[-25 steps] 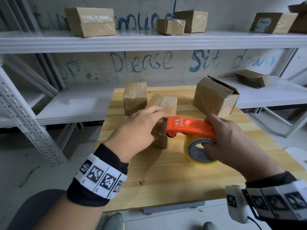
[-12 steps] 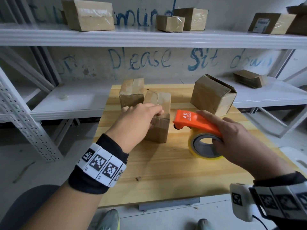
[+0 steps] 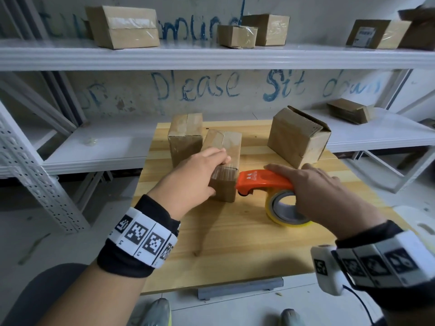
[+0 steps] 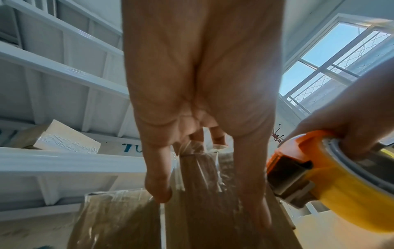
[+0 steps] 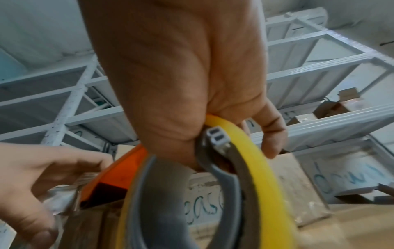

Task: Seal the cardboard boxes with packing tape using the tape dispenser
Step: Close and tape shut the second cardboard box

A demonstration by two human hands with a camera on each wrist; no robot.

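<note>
Packing storeroom, white perforated-steel shelving racks (image 3: pixel 211 58) lined with taped brown cardboard boxes (image 3: pixel 122 27), pale wooden worktable (image 3: pixel 235 231), blue hand-painted lettering on a scuffed wall (image 3: pixel 197 87).

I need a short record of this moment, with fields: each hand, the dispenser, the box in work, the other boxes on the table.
left hand: grips the near end of the box in work
right hand: holds the tape dispenser
tape dispenser: orange, yellow roll, nose at the near face of the box
box in work: on the wooden table, tape along its top
taped box: directly behind-left
open-flap box: far right, flaps not sealed
</note>
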